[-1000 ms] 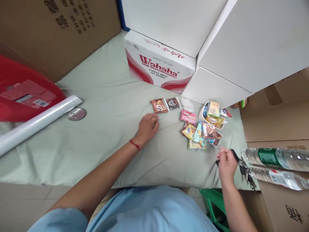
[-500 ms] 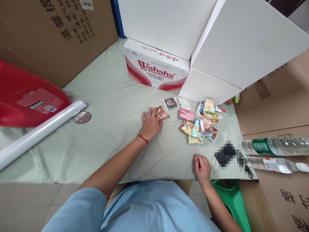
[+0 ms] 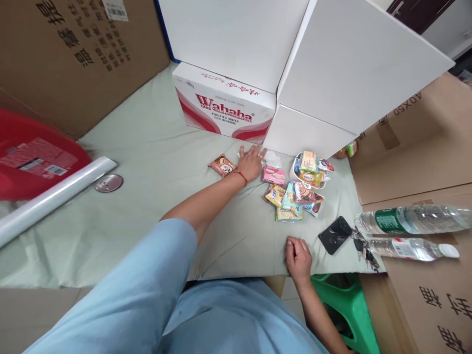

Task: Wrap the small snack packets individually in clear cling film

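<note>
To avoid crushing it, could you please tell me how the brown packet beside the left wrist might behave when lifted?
The brown packet is small, so probably light. Its flat, film-like end may flex, and its shiny-looking surface might slip slightly.

From my end: cloth (image 3: 155, 236) pale green. Far: Wahaha box (image 3: 223, 129) white w/ red swooshes, red brand lettering. Far L carton (image 3: 84, 83) brown, blk print. L jug (image 3: 22, 142) red, roll (image 3: 55, 200) silvery-white. I see snack packs: brown pack (image 3: 221, 164), pink pack (image 3: 274, 175), yellow pack (image 3: 276, 194). L-wrist bracelet (image 3: 243, 178) red, shirt (image 3: 236, 314) lt blue. R: phone (image 3: 335, 235) blk, btl label (image 3: 388, 221) dk green, stool (image 3: 348, 297) brt green.
</note>
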A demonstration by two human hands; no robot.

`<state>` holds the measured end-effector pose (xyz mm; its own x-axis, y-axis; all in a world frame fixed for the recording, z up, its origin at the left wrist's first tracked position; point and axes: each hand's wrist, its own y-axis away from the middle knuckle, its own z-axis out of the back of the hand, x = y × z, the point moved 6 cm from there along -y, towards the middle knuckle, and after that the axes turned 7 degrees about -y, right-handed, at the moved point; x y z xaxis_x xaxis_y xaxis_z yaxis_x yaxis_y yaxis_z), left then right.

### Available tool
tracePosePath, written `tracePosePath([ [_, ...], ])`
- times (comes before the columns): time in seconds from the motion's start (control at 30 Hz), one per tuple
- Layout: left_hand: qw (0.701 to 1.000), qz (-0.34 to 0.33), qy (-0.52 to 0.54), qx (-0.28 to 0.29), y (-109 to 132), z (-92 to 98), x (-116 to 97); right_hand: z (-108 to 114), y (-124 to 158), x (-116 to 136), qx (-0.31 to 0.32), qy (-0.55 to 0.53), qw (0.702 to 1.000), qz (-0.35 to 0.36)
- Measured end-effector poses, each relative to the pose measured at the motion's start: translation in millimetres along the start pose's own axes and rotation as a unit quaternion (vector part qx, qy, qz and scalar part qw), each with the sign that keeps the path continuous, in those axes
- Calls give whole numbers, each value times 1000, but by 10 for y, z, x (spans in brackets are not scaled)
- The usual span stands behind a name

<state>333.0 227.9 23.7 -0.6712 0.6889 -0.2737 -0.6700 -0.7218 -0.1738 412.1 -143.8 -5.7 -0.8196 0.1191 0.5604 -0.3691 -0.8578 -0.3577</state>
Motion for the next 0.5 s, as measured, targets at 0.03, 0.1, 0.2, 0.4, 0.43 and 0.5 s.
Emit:
tracePosePath([
  [0.03,1000,27,-2,4,19,-51,116,0,2,-1,-1,-1,1000,0],
  [0.1,999,53,2,11,108,-102,380,-6,4,2,1,-4,1000,0],
  [0.2,998,64,-14,-15,253,16,768,-13,-2,15,8,-16,1000,-2],
  [0.4,998,36,14,-40,93,243,732,-9,-14,19,12,-24,1000,-15],
  [0.43,999,15,39,-34,10,216,595,-6,-15,19,11,-23,1000,-15],
  [0.5,996,-22,82,-16,-152,122,306,-3,-19,23,11,-19,1000,-11],
])
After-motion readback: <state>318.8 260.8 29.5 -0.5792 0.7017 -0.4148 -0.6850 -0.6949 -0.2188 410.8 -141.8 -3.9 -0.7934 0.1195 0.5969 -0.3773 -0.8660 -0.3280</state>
